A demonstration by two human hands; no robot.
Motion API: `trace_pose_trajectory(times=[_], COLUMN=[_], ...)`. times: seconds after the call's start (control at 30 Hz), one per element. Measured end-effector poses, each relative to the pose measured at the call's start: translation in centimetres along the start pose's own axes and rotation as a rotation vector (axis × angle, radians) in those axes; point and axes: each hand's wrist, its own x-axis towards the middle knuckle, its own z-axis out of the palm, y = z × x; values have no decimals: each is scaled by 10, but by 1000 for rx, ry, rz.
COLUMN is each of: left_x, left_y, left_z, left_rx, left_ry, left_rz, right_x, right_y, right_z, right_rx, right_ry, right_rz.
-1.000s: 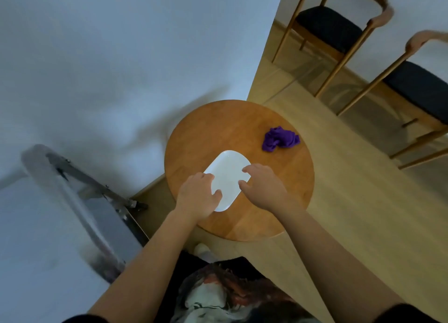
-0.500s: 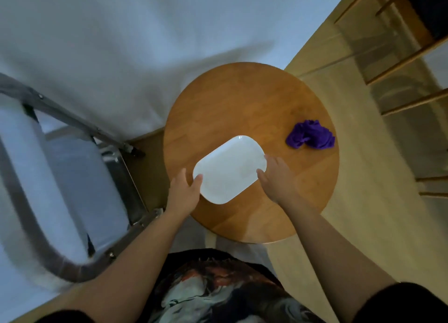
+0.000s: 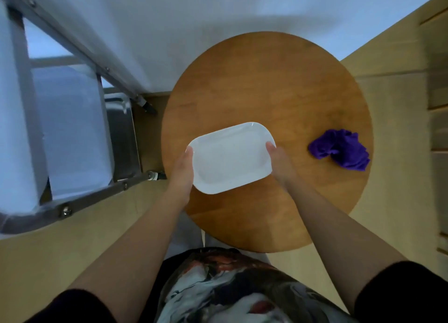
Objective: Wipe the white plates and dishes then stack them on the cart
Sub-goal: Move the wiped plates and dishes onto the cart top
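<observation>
White dish (image 3: 231,156) is sitting in both hands over the round wooden desk (image 3: 266,80), the left grip (image 3: 181,174) and right grip (image 3: 281,164) holding its ends, so I think carrying it to the cart (image 3: 72,128) is coming next, keeping it flat.

The light is dim and soft, with a cool blue cast on the wall (image 3: 169,19). A broad faint shadow lies on the wall above the table (image 3: 266,80). The plate (image 3: 230,157) is the brightest patch, without hard glare. Wide-angle distortion bends the edges, and the cart (image 3: 72,119) at left looks smeared and blurry.
</observation>
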Motion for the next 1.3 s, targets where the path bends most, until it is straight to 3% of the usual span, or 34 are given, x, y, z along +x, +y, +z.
trace_pose_trajectory(times=[0.2, 0.37, 0.7, 0.97, 1.3], left_x=[-13, -36, -133, -210, -242], left_y=[-11, -17, -4, -9, -29], left_z=[9, -5, -73, -172, -361], left_rx=[-147, -186, -234, -324, -309], left_ry=[99, 128, 209, 220, 229], left_rz=[-4, 71, 357, 488, 536], right_x=[-19, -47, -138, -230, -312], right_y=[0, 1, -44, -106, -148], right_z=[4, 6, 25, 81, 243], right_rx=[-12, -21, -3, -46, -54], right_ry=[-54, -26, 105, 142, 114], right_rz=[-214, -260, -329, -458, -517])
